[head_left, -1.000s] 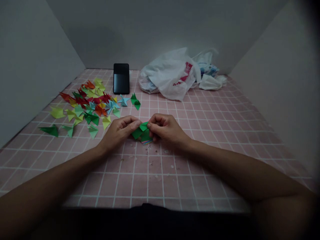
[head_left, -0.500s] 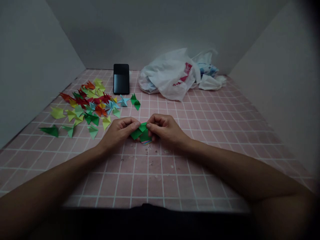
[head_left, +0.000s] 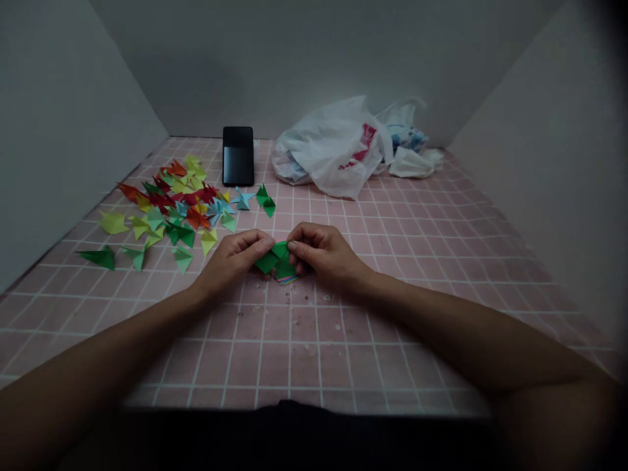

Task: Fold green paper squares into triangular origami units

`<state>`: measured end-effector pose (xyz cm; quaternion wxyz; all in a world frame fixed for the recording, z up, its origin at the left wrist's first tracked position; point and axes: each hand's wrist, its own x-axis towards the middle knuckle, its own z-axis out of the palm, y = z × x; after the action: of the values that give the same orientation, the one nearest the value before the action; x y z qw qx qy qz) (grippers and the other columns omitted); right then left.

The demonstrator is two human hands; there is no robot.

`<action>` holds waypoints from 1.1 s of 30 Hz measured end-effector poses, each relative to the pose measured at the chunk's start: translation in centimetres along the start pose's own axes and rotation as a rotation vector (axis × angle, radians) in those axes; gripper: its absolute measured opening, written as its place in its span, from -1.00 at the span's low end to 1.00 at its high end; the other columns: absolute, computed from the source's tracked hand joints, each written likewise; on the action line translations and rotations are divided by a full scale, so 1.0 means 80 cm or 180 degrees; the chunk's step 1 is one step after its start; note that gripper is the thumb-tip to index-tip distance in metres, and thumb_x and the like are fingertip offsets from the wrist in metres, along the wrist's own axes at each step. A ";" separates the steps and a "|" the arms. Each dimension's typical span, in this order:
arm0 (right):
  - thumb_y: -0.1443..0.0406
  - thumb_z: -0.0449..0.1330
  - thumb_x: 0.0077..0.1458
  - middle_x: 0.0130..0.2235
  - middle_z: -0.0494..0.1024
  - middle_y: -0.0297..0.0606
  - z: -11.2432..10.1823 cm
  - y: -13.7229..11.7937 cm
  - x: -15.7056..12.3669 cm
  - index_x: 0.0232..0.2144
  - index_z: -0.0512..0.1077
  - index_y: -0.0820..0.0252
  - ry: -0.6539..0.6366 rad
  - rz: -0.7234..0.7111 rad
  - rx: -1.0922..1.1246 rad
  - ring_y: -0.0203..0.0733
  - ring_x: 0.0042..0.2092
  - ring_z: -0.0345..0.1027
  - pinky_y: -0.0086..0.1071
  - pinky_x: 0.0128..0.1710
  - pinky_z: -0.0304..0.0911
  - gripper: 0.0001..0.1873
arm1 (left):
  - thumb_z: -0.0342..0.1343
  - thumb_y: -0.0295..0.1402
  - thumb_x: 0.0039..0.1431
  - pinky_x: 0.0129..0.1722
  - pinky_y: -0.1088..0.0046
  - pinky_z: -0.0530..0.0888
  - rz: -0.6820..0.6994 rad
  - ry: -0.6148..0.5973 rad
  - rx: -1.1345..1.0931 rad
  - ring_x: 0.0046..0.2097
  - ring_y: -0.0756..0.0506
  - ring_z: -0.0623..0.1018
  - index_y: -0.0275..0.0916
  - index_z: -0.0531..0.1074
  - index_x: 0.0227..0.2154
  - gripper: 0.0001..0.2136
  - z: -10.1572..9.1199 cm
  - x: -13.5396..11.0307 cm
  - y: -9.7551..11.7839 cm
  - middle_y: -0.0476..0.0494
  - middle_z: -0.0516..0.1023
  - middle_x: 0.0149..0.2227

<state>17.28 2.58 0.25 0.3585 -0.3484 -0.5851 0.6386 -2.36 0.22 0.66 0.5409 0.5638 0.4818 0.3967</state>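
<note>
Entry: we are pinching a folded green origami unit (head_left: 275, 260) between our left hand (head_left: 230, 261) and right hand (head_left: 324, 254), both clamped on it, over the middle of the pink gridded bench (head_left: 314, 366). A striped paper edge (head_left: 286, 280) is showing just beneath the unit. Working outward from the hands, we are listing a scattered heap of coloured origami units (head_left: 167, 209) at ten o'clock, a black smartphone (head_left: 238, 157) at twelve, and a crumpled white plastic bag (head_left: 328, 150) at one.
</note>
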 end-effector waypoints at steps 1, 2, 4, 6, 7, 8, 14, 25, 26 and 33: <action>0.31 0.22 0.15 -0.53 0.45 -0.43 0.000 0.000 0.000 -0.42 0.39 0.17 0.0007 -0.0011 0.0000 -0.36 -0.54 0.29 -0.45 -0.51 0.23 -0.89 | 0.21 -0.13 0.22 -0.43 0.48 0.54 -0.0068 -0.0023 -0.0081 -0.44 -0.03 0.54 -0.26 0.52 -0.41 -0.73 0.000 0.000 -0.001 -0.08 0.58 -0.44; 0.31 0.22 0.14 -0.53 0.45 -0.43 0.000 0.000 0.000 -0.43 0.39 0.17 0.0020 -0.0026 0.0001 -0.37 -0.54 0.29 -0.45 -0.50 0.23 -0.89 | 0.20 -0.11 0.22 -0.42 0.46 0.57 -0.0133 -0.0043 -0.0155 -0.43 -0.04 0.56 -0.26 0.51 -0.40 -0.71 0.000 0.000 -0.003 -0.09 0.58 -0.42; 0.30 0.23 0.13 -0.54 0.44 -0.44 0.000 0.000 0.000 -0.44 0.39 0.17 0.0073 -0.0043 0.0030 -0.37 -0.55 0.28 -0.45 -0.51 0.21 -0.87 | 0.22 -0.11 0.21 -0.41 0.42 0.60 -0.0177 -0.0044 -0.0270 -0.43 -0.05 0.57 -0.26 0.50 -0.37 -0.72 0.000 0.000 -0.005 -0.09 0.59 -0.40; 0.29 0.24 0.13 -0.54 0.45 -0.44 0.001 0.001 0.000 -0.44 0.39 0.17 0.0141 -0.0005 0.0103 -0.38 -0.56 0.27 -0.46 -0.54 0.19 -0.87 | 0.26 -0.14 0.18 -0.39 0.44 0.59 -0.0073 0.0016 -0.0295 -0.41 -0.04 0.57 -0.25 0.50 -0.30 -0.75 0.000 0.000 -0.005 -0.06 0.58 -0.39; 0.29 0.24 0.13 -0.55 0.45 -0.44 0.001 0.001 -0.001 -0.44 0.38 0.17 0.0171 0.0025 0.0150 -0.38 -0.57 0.27 -0.47 -0.55 0.18 -0.87 | 0.28 -0.17 0.16 -0.38 0.46 0.58 0.0027 0.0058 -0.0285 -0.40 -0.03 0.57 -0.24 0.50 -0.27 -0.76 0.000 0.001 -0.005 -0.04 0.58 -0.39; 0.28 0.24 0.12 -0.55 0.46 -0.44 0.001 0.001 -0.001 -0.44 0.38 0.17 0.0192 0.0054 0.0196 -0.38 -0.57 0.27 -0.47 -0.56 0.17 -0.86 | 0.30 -0.21 0.13 -0.37 0.48 0.56 0.0143 0.0095 -0.0261 -0.39 -0.02 0.56 -0.23 0.50 -0.24 -0.77 0.000 0.001 -0.004 -0.03 0.59 -0.38; 0.25 0.27 0.10 -0.55 0.47 -0.43 -0.001 0.001 0.000 -0.45 0.38 0.18 0.0112 0.0136 0.0332 -0.40 -0.58 0.29 -0.50 -0.56 0.19 -0.83 | 0.32 -0.34 0.03 -0.37 0.52 0.49 0.0498 0.0288 0.0025 -0.38 0.00 0.54 -0.23 0.51 -0.29 -0.81 -0.003 0.003 0.001 -0.02 0.59 -0.39; 0.23 0.33 0.06 -0.57 0.49 -0.43 -0.001 0.004 0.002 -0.45 0.41 0.21 -0.0076 0.0177 0.0648 -0.41 -0.60 0.31 -0.52 -0.58 0.22 -0.80 | 0.28 -0.31 -0.02 -0.42 0.47 0.49 0.0574 0.0608 0.0262 -0.43 -0.02 0.52 -0.20 0.57 -0.42 -0.90 0.000 0.001 0.004 -0.01 0.59 -0.47; 0.23 0.33 0.05 -0.57 0.49 -0.43 -0.001 0.004 0.002 -0.45 0.41 0.21 -0.0087 0.0177 0.0661 -0.41 -0.60 0.32 -0.52 -0.58 0.22 -0.80 | 0.27 -0.31 -0.02 -0.42 0.46 0.49 0.0558 0.0610 0.0273 -0.43 -0.03 0.53 -0.20 0.57 -0.43 -0.90 0.000 0.001 0.005 -0.02 0.60 -0.47; 0.22 0.35 0.03 -0.57 0.50 -0.43 -0.001 0.004 0.002 -0.46 0.41 0.21 -0.0134 0.0243 0.0766 -0.41 -0.60 0.31 -0.53 -0.58 0.22 -0.78 | 0.25 -0.32 -0.04 -0.44 0.45 0.47 0.0611 0.0687 0.0391 -0.45 -0.04 0.51 -0.18 0.56 -0.47 -0.93 0.001 -0.001 0.007 -0.01 0.58 -0.51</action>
<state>17.28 2.74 -0.09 0.3609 -0.3113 -0.4979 0.7245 -2.22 0.15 1.18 0.4101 0.5934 0.5044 0.4746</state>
